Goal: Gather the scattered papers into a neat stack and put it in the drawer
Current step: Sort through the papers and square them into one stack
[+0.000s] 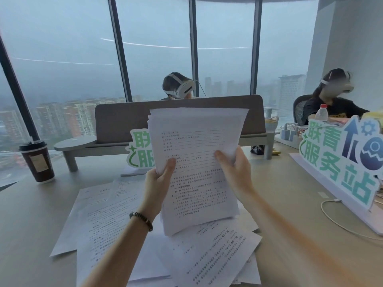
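Note:
A stack of printed white papers (196, 154) stands nearly upright above the desk, its bottom edge touching the loose sheets below. My left hand (158, 184) grips its left edge with the thumb on the front page. My right hand (233, 164) holds its right edge, thumb on the front too. Several loose printed sheets (103, 220) lie scattered and overlapping on the desk (31, 224) beneath and to the left of the stack, more (215, 253) lying below it. No drawer is in view.
A dark paper coffee cup (37, 160) stands at the left. A grey divider and shelf (178, 121) crosses the desk behind the stack. A large green-lettered sign (339, 160) and a white cable (339, 222) lie at the right. Two persons with headsets sit beyond.

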A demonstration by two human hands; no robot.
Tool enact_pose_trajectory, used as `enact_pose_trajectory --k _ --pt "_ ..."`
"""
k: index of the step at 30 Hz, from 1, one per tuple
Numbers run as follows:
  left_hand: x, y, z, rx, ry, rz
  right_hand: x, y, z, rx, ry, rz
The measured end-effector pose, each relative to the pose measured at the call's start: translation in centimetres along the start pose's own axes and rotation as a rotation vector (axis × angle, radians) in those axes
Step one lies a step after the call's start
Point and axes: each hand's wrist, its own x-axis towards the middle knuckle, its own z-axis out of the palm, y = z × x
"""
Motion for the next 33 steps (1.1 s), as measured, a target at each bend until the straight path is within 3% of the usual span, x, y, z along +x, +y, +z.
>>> enact_pose_trajectory --k 6,9,13,20,27,33 --pt "0.4 -1.0 -0.1 0.314 0.087 0.147 -1.3 -1.8 1.2 -0.134 0.070 -0.197" --pt "0.1 -0.8 -0.1 0.163 0.052 0.164 -1.7 -2.4 1.0 -0.106 0.027 -0.181" --pt "-0.3 -1.1 -0.6 -0.019 -0.005 0.061 -2.2 -2.0 0.6 -0.088 -0.117 -0.105" --pt "-0.5 -1.0 -0.9 -0.079 -0.035 -0.009 2.4 -8.0 -0.6 -0.270 -0.014 -0.476" --pt "-0.4 -1.2 -1.4 -0.088 -0.087 -0.029 5.0 -10.8 -1.4 -0.717 -0.137 -0.477" --pt "-0.2 -1.2 -1.6 -0.103 -0.117 -0.036 5.2 -9.5 -1.5 -0.681 -0.099 -0.580"
